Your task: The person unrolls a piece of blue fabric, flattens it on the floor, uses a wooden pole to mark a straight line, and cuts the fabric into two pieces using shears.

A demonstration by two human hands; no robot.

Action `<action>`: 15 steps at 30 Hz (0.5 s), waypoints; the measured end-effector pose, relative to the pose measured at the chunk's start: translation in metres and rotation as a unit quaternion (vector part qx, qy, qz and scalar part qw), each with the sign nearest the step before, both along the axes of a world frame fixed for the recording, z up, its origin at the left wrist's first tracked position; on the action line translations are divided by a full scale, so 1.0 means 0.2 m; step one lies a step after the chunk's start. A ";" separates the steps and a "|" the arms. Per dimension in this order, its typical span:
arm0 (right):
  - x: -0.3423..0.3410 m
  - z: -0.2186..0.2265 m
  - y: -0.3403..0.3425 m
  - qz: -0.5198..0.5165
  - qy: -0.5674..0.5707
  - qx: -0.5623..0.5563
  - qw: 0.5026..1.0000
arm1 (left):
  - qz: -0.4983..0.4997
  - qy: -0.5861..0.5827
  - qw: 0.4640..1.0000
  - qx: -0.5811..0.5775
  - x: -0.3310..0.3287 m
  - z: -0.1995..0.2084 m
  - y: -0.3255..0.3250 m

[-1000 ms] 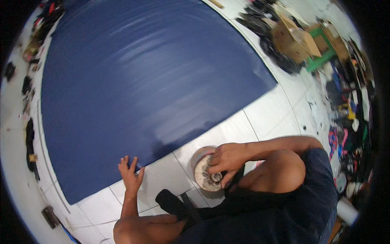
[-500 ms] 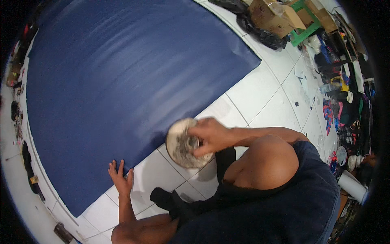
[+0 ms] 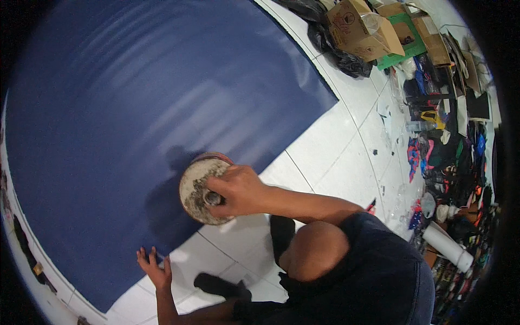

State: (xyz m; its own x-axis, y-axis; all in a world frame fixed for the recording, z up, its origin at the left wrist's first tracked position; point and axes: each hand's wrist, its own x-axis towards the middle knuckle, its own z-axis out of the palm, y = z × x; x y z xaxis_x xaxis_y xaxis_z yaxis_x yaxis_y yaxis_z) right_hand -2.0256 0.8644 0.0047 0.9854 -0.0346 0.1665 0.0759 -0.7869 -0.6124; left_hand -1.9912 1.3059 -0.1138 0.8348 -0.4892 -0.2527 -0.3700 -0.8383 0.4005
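Note:
My right hand (image 3: 233, 190) is closed on the short central hub of a round, pale, dark-stained disc (image 3: 195, 181). I cannot tell what kind of thing the disc is. It is over the near edge of a large navy-blue sheet (image 3: 135, 119), casting a shadow on it; the disc's underside is hidden. Further left, my left hand (image 3: 156, 268) rests at the sheet's near edge with its fingers spread and holds nothing.
White floor tiles (image 3: 319, 162) surround the blue sheet. Cardboard boxes (image 3: 357, 32), a black plastic bag (image 3: 346, 62) and a green plastic frame (image 3: 414, 46) stand at the far right. Mixed clutter lines the right side, including a white roll (image 3: 447, 246).
My right hand has carried the disc to the left, further over the blue sheet. The view has shifted too. My left hand stays spread at the sheet's edge.

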 end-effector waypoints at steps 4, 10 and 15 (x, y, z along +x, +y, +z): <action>0.05 0.08 -0.03 -0.033 0.036 0.031 0.998 | -0.056 0.196 0.963 0.176 0.19 0.26 -0.17; -0.03 0.41 -0.06 -0.006 0.239 0.059 0.969 | 0.000 0.189 0.964 0.187 0.45 0.79 -0.73; -0.63 0.86 0.12 -0.089 0.371 0.129 0.915 | 0.069 0.355 0.901 -0.239 0.37 1.89 -1.53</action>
State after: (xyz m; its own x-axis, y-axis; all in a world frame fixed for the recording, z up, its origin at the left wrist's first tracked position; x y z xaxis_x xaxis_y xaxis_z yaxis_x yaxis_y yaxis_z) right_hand -2.1522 0.8876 0.1770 0.7985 -0.1502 -0.5830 -0.5521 -0.5688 -0.6096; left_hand -1.9177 0.9997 0.2642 0.6066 -0.5886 -0.5344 0.2162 -0.5248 0.8233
